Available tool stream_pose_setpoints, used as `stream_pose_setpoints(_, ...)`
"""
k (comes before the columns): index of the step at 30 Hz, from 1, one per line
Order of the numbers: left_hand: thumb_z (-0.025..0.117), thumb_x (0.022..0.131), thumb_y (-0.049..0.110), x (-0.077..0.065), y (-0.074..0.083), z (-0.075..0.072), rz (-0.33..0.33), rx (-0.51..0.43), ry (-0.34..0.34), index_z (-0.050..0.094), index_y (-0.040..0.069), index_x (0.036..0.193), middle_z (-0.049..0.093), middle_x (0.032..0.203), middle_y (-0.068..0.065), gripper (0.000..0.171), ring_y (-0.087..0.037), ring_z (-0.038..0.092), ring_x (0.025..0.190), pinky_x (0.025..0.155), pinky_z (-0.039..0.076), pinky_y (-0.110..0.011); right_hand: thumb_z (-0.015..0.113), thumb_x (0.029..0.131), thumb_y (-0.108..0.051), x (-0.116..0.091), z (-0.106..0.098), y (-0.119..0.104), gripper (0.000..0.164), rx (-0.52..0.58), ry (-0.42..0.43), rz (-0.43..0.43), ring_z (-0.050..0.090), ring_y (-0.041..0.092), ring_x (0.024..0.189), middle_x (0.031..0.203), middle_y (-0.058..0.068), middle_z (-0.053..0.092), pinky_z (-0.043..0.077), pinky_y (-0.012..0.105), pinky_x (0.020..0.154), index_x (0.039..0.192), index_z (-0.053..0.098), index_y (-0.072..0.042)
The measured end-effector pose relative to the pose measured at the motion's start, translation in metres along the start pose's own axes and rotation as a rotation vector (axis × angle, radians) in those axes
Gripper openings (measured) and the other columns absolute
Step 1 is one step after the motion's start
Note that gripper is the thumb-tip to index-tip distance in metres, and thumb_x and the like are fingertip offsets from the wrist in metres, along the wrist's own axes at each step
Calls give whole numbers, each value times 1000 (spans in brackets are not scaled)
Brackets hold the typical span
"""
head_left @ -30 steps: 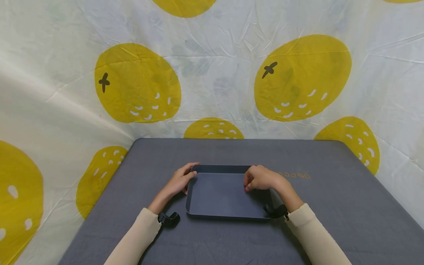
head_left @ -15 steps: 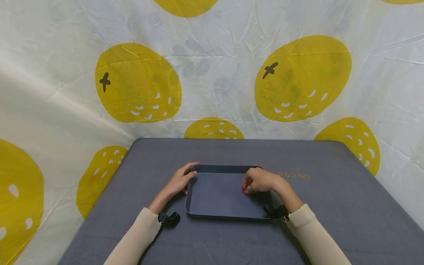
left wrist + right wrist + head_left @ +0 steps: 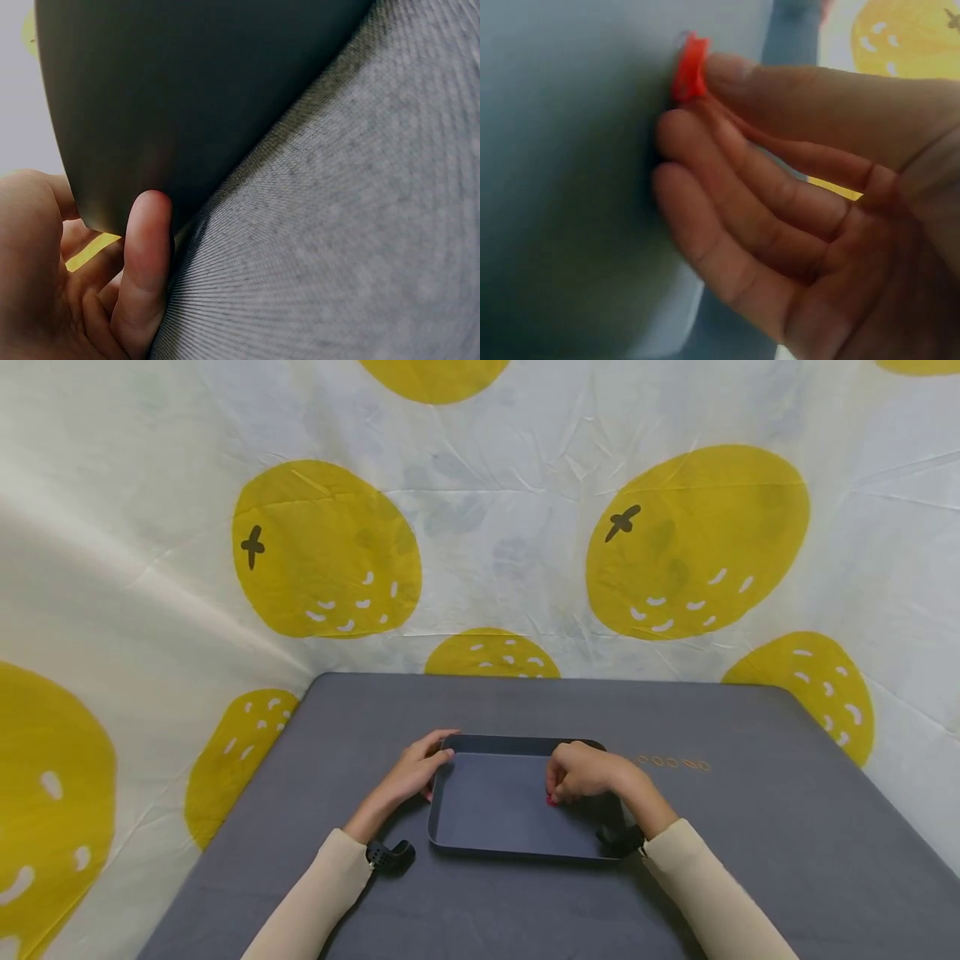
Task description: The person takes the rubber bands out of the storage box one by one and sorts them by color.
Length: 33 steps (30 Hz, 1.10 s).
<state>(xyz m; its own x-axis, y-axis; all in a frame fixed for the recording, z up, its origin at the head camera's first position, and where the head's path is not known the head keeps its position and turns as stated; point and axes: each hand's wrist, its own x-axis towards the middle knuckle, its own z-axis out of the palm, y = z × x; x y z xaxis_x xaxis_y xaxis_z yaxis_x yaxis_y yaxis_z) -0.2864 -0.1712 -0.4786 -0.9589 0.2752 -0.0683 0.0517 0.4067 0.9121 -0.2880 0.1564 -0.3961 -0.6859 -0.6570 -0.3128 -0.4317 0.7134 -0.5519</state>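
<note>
A dark grey rectangular baking tray (image 3: 491,806) lies on the table in front of me. At its far left corner my left hand (image 3: 411,770) grips the rim, thumb over the edge and the other fingers along the outside wall. My right hand (image 3: 587,772) is low over the right half of the tray. Between its thumb and forefinger it pinches a small bright red piece (image 3: 691,69), close against the tray floor. In the head view only a bit of that piece shows below the fingertips; its exact kind I cannot tell.
Several small orange loops (image 3: 672,762) lie in a row on the grey-covered table (image 3: 480,910), right of the tray. Behind the table hangs a white cloth (image 3: 502,527) printed with yellow fruit. A black wrist mount (image 3: 621,841) overlaps the tray's near right corner.
My right hand has moved slightly left and nearer over the tray, and more of the red piece shows. The left hand keeps its hold on the rim. The head view has shifted a little.
</note>
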Motion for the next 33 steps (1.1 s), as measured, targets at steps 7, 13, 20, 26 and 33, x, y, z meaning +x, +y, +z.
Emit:
stream_pose_setpoints(7, 55, 108, 31, 2, 0, 1, 3, 5, -2, 51, 30, 153, 64, 137, -16, 45, -18, 52, 40, 41, 55, -41, 70, 87, 3, 10, 5, 1, 18, 21, -6, 13, 62, 11, 61, 72, -2, 71, 52, 26, 57, 78, 73, -11)
stream_pose_setpoints(13, 55, 108, 31, 3, 0, 1, -1, 18, 3, 51, 30, 153, 68, 127, -14, 45, -18, 53, 40, 41, 56, -41, 70, 87, 3, 14, 5, 4, 18, 30, -11, -13, 61, 10, 60, 71, -2, 70, 51, 26, 56, 76, 74, -11)
stream_pose_setpoints(20, 56, 107, 30, 1, 0, -1, -4, -6, 2, 51, 29, 153, 66, 130, -17, 46, -19, 53, 41, 41, 54, -39, 71, 87, 1, 14, 1, 5, 17, 39, 10, -38, 62, 11, 62, 72, -2, 72, 50, 26, 57, 77, 75, -13)
stream_pose_setpoints(26, 56, 107, 30, 2, 0, -2, 1, -20, 0, 51, 27, 153, 66, 133, -19, 46, -20, 52, 40, 40, 54, -39, 72, 87, 1, 12, -2, 6, 14, 79, 33, -67, 65, 12, 65, 75, -2, 74, 51, 25, 58, 79, 74, -11)
stream_pose_setpoints(33, 55, 108, 31, 2, -1, -2, 0, -12, -6, 51, 28, 153, 67, 127, -18, 46, -19, 53, 41, 41, 54, -39, 72, 88, 2, 10, -6, 11, 13, 87, 64, -90, 63, 10, 64, 76, 0, 74, 50, 25, 57, 82, 75, -9)
